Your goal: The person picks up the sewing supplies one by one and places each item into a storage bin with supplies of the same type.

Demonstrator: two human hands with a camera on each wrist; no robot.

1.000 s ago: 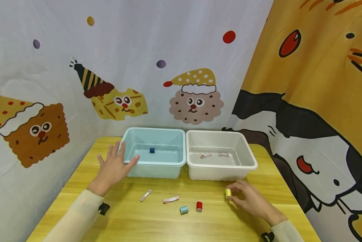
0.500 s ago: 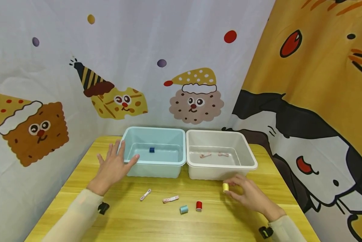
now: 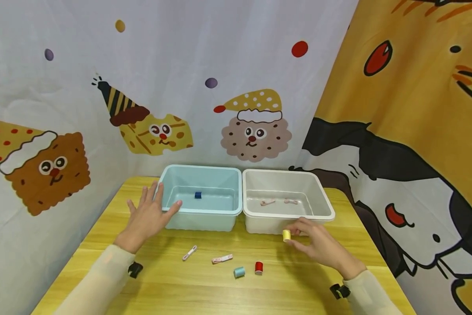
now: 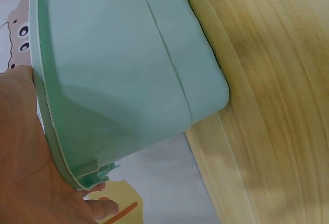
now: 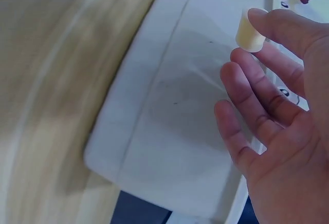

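- The right hand [image 3: 320, 245] pinches a yellow thread spool [image 3: 286, 236] between thumb and fingertips; in the right wrist view its other fingers are loosely bent and spread apart; the spool is outside the white plastic bin [image 3: 262, 225], before its front wall.
- The left hand [image 3: 145, 221] has its fingers spread apart and lies at the left front corner of the light-blue plastic bin [image 3: 202, 222]; in the left wrist view the hand touches that bin's rim, with thumb and fingers set apart along it.
- Below the hands, on the yellow wood-grain table [image 3: 161, 288], a red thread spool [image 3: 258, 268] stands upright; a light-blue thread spool [image 3: 239, 272] lies just to its left, tilted on its side.
- Farther left are a pink-and-white folded strip [image 3: 222, 259] and a slimmer white folded strip [image 3: 189, 253], lying apart from each other.
- The two bins sit side by side at the back of the table; a dark-blue thread spool [image 3: 198, 195] lies inside the light-blue one; two small pinkish strips [image 3: 267, 203] lie apart on the floor of the white one.
- Cream sleeves [image 3: 98, 280] cover both forearms; a black device [image 3: 135, 270] shows at each wrist.
- Behind everything hangs a printed cloth [image 3: 161, 43] with cartoon biscuits, cheese and animals.
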